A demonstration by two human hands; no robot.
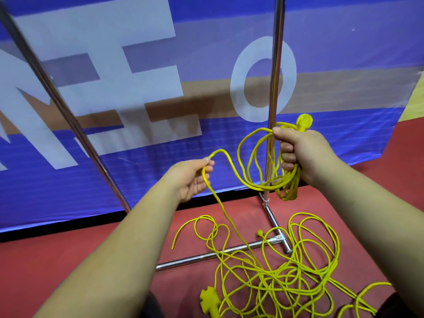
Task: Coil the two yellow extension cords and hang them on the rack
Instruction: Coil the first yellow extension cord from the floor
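Note:
My right hand (298, 152) grips several coiled loops of a yellow extension cord (257, 166), with its yellow plug end (304, 122) sticking up above the fist. The loops hang down in front of the rack's upright pole (275, 72). My left hand (195, 177) pinches the same cord between thumb and fingers, a short arc away from the coil. From that hand the cord runs down to a loose tangle of yellow cord (286, 271) on the red floor. A yellow socket block (210, 299) lies at the tangle's near edge.
The rack's chrome base bars (206, 255) lie on the red floor under the tangle, and a second slanted chrome pole (57, 97) crosses the left side. A blue banner with large white letters (137, 88) stands right behind the rack.

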